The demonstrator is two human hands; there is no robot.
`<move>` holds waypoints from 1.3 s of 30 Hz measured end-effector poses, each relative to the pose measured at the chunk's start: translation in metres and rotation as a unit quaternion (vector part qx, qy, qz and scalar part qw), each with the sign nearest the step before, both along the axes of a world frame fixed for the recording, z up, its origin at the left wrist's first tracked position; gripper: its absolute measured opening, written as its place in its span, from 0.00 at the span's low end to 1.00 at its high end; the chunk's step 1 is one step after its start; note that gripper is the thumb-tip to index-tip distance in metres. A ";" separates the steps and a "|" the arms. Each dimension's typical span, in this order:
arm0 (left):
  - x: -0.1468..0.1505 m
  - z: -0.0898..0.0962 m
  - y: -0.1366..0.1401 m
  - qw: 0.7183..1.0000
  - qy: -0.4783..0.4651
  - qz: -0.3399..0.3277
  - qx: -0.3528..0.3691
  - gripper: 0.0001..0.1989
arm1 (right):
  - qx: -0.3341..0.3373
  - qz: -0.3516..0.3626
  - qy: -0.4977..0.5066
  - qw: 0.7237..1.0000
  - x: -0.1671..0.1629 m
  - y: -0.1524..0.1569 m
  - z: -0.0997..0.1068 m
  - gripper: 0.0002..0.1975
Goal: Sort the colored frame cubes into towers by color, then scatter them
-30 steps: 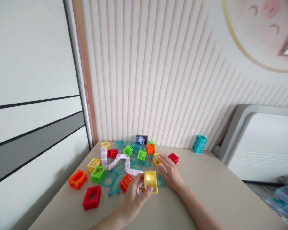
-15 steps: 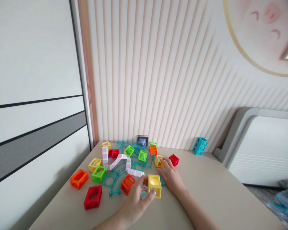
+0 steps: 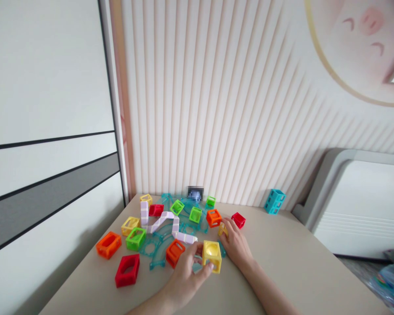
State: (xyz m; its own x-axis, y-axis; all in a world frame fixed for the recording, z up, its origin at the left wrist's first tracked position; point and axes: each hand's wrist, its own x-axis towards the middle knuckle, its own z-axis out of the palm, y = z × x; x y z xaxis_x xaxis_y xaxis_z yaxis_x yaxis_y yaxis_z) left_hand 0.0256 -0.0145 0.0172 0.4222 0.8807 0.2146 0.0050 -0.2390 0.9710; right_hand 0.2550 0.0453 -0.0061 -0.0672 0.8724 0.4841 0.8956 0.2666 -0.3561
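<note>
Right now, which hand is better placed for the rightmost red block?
Likely the right hand: nearer that red block, though touching a yellow block. The left hand, farther off, holds a yellow cube.

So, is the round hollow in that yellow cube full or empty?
Empty: the yellow cube in the person's left hand shows its hollow plainly, a bare yellow dip with nothing sitting in it.

Shows yellow on the held cube (image 3: 212, 253); left of that cube, banded lilac on the jointed strip (image 3: 175, 226); right of that cube, turquoise on the tower (image 3: 275, 202).
</note>
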 end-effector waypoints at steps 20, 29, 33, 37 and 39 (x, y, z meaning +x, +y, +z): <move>-0.001 -0.001 0.002 1.000 0.002 0.003 -0.010 0.18 | 0.079 -0.126 -0.286 0.947 -0.009 -0.016 0.014 0.29; -0.003 0.004 0.001 1.000 -0.003 -0.008 -0.007 0.18 | 0.090 -0.123 -0.281 0.948 0.000 -0.027 0.020 0.31; -0.004 0.004 0.001 1.000 -0.006 -0.015 -0.009 0.18 | 0.090 -0.117 -0.283 0.948 0.001 -0.029 0.022 0.28; -0.003 0.007 0.001 1.000 -0.001 -0.005 -0.017 0.18 | 0.096 -0.115 -0.285 0.947 0.000 -0.029 0.022 0.28; -0.003 0.009 0.000 1.000 -0.001 -0.005 -0.020 0.18 | 0.099 -0.113 -0.280 0.948 0.000 -0.029 0.022 0.28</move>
